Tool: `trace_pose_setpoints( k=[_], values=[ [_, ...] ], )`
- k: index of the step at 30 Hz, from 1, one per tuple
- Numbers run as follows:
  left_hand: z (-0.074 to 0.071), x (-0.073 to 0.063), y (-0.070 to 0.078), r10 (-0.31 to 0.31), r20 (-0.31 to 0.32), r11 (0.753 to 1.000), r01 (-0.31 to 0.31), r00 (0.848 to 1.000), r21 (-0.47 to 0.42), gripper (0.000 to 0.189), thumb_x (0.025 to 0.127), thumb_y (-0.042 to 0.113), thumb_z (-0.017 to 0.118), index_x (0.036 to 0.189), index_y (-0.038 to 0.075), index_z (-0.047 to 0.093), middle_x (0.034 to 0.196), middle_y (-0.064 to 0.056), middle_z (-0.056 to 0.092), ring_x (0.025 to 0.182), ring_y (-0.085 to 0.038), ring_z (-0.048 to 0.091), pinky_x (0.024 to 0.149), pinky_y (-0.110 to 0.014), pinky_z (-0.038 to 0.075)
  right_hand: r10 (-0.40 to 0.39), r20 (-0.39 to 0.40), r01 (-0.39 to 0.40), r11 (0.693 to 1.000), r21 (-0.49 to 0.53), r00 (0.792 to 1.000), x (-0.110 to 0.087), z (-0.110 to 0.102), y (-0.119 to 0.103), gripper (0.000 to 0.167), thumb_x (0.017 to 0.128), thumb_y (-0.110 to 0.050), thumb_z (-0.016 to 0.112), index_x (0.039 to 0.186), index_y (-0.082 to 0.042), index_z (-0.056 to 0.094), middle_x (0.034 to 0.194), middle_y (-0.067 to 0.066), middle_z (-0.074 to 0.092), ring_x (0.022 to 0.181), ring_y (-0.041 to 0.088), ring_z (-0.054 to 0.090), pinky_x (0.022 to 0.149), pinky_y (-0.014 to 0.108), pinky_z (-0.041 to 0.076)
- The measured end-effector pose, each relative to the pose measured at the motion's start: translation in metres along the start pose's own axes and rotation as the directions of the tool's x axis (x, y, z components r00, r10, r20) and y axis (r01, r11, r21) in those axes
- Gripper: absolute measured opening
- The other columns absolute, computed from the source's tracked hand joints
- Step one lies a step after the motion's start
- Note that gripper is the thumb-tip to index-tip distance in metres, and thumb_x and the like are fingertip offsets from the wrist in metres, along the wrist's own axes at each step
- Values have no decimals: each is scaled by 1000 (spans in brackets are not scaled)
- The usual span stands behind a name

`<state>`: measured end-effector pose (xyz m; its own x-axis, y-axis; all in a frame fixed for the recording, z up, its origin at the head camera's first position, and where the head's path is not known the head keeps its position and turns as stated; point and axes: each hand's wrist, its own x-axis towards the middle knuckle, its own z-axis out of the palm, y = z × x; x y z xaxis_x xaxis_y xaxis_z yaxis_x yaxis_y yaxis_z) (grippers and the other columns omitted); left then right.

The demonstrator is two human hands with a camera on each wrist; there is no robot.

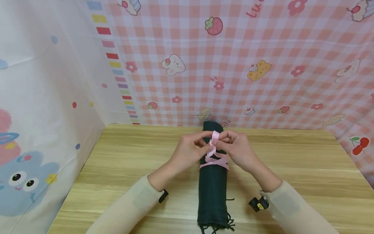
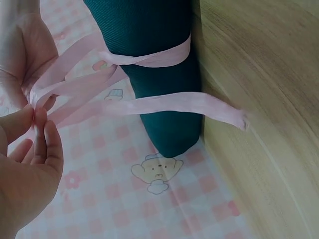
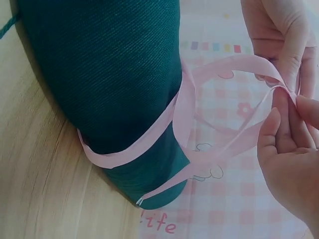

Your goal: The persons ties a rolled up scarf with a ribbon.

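A dark green rolled scarf [image 1: 212,191] with a fringed near end lies lengthwise on the table. Pink ribbon [image 1: 214,165] wraps round it toward its far end and rises in loops above it. My left hand [image 1: 191,149] pinches the ribbon between thumb and fingertips from the left. From the other side my right hand [image 1: 238,148] pinches it too, the fingertips of both hands close together. In the left wrist view a loose ribbon tail [image 2: 219,105] extends across the scarf [image 2: 167,79]. The right wrist view has the raised loop [image 3: 234,64] running to the fingers; the exact knot is hidden.
The wood-grain table [image 1: 117,182] runs back to a pink checked cloth [image 1: 187,87] hung behind it. A white patterned cloth [image 1: 52,97] hangs at the left. Small black devices sit on both wrists, such as the right one [image 1: 259,204].
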<state>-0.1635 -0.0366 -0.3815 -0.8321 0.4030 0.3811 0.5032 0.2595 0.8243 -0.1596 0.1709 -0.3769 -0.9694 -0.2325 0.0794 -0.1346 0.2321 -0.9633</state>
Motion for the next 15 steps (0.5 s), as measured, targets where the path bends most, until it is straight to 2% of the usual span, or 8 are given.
trace_pose_setpoints(
  k=[4,7,12,15],
  values=[
    [1,0,0,-6,-18,1000,6,1000,4,37,91,2,80,127,4,75,86,-3,72,76,-12,65,58,-23,50,-12,16,11,999,33,1000,0,-1,-1,17,98,-10,74,103,4,66,94,12,77,89,16,74,79,28,61],
    [3,0,0,-8,-37,1000,8,999,-2,30,90,0,80,120,4,78,90,-3,74,79,-12,65,62,-24,53,-16,35,14,999,48,999,0,-1,-1,13,99,-4,70,104,6,63,95,13,76,91,17,75,82,31,62],
    [5,0,-3,46,-55,999,-47,997,-15,14,92,-1,79,105,3,82,98,-3,76,84,-13,66,73,-27,58,-16,65,14,999,30,998,-1,-1,-1,9,101,-1,65,104,7,61,92,14,76,92,20,75,83,30,62],
    [6,0,-4,82,-68,997,-82,994,2,11,92,-3,77,100,1,83,100,-5,77,87,-14,67,76,-28,59,-13,71,9,998,59,997,-1,0,-2,10,102,0,64,104,8,59,94,18,77,90,21,76,83,32,62]
  ],
)
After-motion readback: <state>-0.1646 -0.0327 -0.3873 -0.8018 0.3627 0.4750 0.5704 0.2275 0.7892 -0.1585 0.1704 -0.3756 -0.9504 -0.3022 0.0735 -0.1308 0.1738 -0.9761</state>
